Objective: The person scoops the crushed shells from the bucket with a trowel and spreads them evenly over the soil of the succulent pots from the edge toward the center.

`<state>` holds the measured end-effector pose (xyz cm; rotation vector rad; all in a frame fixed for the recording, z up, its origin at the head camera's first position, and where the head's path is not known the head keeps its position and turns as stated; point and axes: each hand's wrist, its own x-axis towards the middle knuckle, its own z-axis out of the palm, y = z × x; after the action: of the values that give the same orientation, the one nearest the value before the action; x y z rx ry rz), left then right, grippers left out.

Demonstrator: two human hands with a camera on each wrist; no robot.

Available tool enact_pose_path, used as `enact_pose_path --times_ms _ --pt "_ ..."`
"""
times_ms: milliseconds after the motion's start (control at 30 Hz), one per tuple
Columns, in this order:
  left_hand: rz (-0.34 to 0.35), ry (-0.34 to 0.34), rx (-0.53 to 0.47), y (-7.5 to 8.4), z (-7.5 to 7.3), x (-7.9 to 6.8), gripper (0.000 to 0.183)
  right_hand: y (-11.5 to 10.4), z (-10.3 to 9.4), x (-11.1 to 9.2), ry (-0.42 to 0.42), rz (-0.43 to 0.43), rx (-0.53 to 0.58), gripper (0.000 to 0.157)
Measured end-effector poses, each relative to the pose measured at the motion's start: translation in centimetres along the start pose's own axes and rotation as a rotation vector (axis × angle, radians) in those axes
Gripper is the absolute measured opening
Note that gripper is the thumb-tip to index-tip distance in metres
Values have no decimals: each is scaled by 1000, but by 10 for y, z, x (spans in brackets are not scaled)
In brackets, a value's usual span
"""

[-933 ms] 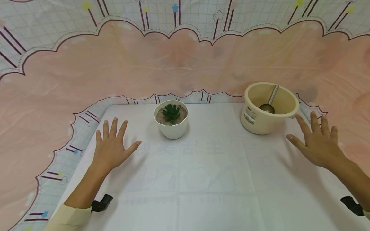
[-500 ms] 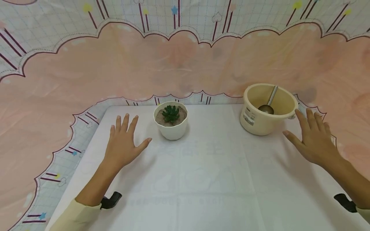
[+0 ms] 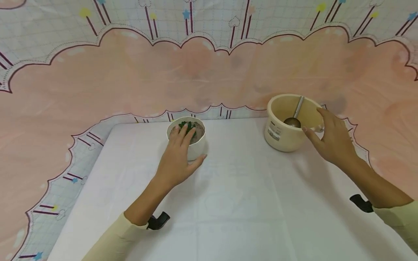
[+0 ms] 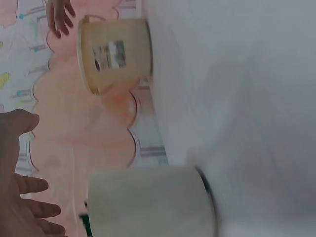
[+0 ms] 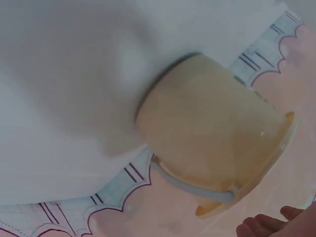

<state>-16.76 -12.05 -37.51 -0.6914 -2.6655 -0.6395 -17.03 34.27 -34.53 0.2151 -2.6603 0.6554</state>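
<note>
A white pot (image 3: 196, 149) with a small green succulent (image 3: 183, 125) in sandy soil stands towards the back of the white-covered table. My left hand (image 3: 176, 161) hovers in front of and above it, fingers spread, covering part of the plant; in the left wrist view those fingers stay apart from the pot (image 4: 148, 202). To the right is a cream bucket (image 3: 284, 139) with a metal ladle (image 3: 292, 122) leaning inside. Beside the bucket's right rim is my right hand (image 3: 336, 139), fingers extended; in the right wrist view it appears apart from the bucket (image 5: 212, 118).
The white tabletop (image 3: 235, 203) stretches in front of both containers. Behind and around it hangs a peach and white patterned cloth (image 3: 137, 79). A grey bail handle (image 5: 187, 186) hangs along the bucket's side.
My left hand has moved right and forward to the succulent pot. The right hand has moved left to the bucket's rim. The pot and bucket stand as before; the head view has shifted slightly.
</note>
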Motion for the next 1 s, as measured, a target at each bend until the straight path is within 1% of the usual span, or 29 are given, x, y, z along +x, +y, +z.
enact_pose_path --times_ms 67,133,267,433,533,567,633,733,800,867,1000 --pt "40 1 -26 11 10 10 83 -1 -1 10 1 35 19 73" --pt "73 -7 -53 22 20 20 83 -1 -1 20 -16 85 35 70" --pt "99 -53 -98 44 39 40 84 0 0 43 -78 181 73 66" --pt "97 -114 -171 67 62 68 83 3 1 76 -194 261 74 59" --pt "84 -143 -199 76 77 85 82 7 4 93 -261 285 29 52" --pt "76 -153 -207 78 81 89 82 8 6 98 -287 301 12 52" --pt "54 -174 -231 82 90 99 82 10 10 107 -331 341 -3 51" --pt "28 -203 -263 90 102 114 82 14 15 117 -384 431 14 47" --pt "25 -210 -284 97 110 123 83 16 17 121 -391 485 61 42" --pt "33 -203 -302 103 117 133 83 18 20 125 -379 529 107 37" --pt "58 -182 -336 113 132 149 87 21 24 128 -352 582 230 34"
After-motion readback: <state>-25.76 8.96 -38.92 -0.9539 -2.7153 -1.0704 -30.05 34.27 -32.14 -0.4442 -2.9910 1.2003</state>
